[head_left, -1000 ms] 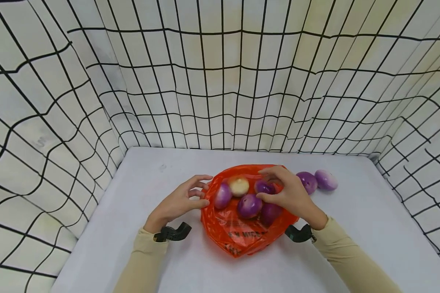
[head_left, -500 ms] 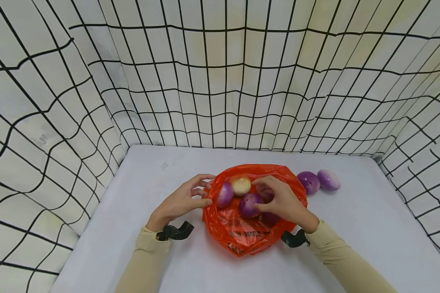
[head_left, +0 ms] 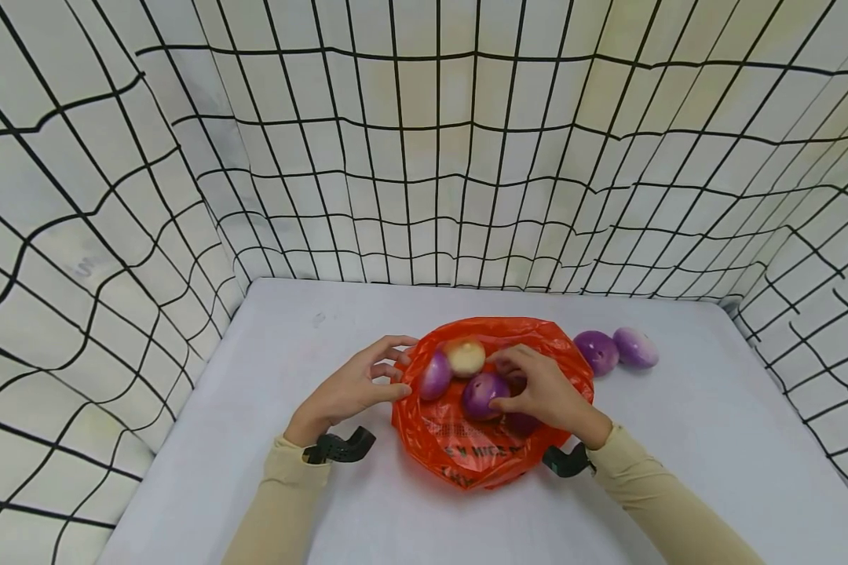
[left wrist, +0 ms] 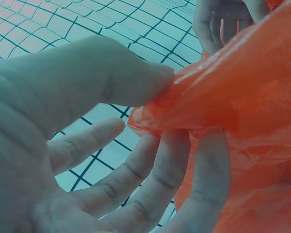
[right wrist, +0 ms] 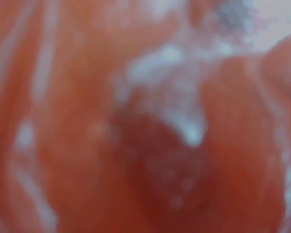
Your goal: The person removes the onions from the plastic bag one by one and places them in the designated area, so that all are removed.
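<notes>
A red plastic bag lies mouth-up on the table, holding several purple onions and one pale yellowish onion. At the bag's left rim, my left hand pinches the plastic; in the left wrist view its thumb lies over the fold and the fingertips under it. Inside the bag, my right hand curls its thumb and fingers round a purple onion, which it mostly hides. The right thumb tip overlaps the front onion. Blurred red plastic fills most of the right wrist view.
Two more onions, one purple and one paler, lie on the white table just right of the bag. White walls with black netting enclose the table at the back and both sides.
My right hand has moved left and lower into the bag, over the onions there, then stayed nearly still. My left hand keeps its place at the rim.
</notes>
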`<state>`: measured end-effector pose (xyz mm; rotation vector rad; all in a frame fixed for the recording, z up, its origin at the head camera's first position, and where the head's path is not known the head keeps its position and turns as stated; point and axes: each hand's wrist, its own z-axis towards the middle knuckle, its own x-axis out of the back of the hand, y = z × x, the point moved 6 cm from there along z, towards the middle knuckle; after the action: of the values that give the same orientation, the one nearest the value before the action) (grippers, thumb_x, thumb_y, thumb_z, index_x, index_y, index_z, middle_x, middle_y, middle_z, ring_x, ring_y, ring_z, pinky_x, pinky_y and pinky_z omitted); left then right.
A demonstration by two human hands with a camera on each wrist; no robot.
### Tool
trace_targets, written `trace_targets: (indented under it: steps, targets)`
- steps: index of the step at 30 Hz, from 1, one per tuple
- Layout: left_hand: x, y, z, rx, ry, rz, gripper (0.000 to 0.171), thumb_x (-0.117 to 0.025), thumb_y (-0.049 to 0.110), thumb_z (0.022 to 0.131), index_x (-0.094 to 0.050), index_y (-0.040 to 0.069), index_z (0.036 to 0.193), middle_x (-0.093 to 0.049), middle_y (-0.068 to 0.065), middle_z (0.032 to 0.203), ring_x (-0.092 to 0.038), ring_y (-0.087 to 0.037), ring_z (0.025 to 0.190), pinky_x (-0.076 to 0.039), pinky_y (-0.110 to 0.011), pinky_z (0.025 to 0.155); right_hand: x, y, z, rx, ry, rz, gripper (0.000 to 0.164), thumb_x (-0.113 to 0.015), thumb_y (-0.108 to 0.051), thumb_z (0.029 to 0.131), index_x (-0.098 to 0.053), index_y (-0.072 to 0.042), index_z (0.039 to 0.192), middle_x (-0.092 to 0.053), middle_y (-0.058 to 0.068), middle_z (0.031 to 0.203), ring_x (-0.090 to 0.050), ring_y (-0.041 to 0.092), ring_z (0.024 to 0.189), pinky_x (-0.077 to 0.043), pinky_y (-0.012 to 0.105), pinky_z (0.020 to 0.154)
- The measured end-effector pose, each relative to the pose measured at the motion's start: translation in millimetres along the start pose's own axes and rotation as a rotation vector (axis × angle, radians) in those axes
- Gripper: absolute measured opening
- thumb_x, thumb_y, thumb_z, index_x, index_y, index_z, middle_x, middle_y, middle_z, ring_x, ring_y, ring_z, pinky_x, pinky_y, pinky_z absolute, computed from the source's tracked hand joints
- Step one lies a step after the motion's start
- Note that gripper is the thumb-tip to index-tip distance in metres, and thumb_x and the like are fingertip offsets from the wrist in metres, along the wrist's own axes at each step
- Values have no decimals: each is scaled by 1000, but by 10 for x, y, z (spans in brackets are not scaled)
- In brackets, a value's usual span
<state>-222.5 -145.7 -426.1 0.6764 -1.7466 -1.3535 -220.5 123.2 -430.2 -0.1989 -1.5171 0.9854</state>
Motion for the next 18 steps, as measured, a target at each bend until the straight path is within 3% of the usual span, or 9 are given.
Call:
trace_targets:
  steps: [18]
  targets:
    - [0, -13, 8, 12, 6, 7, 64, -74, 20, 93, -45, 22, 150, -56, -14, 136, -63, -26, 114, -62, -39, 90, -166, -42, 39, -34, -147, -104, 61, -92, -40, 77, -66, -21, 129, -66, 1, 125, -63, 23, 117, -60, 48, 97]
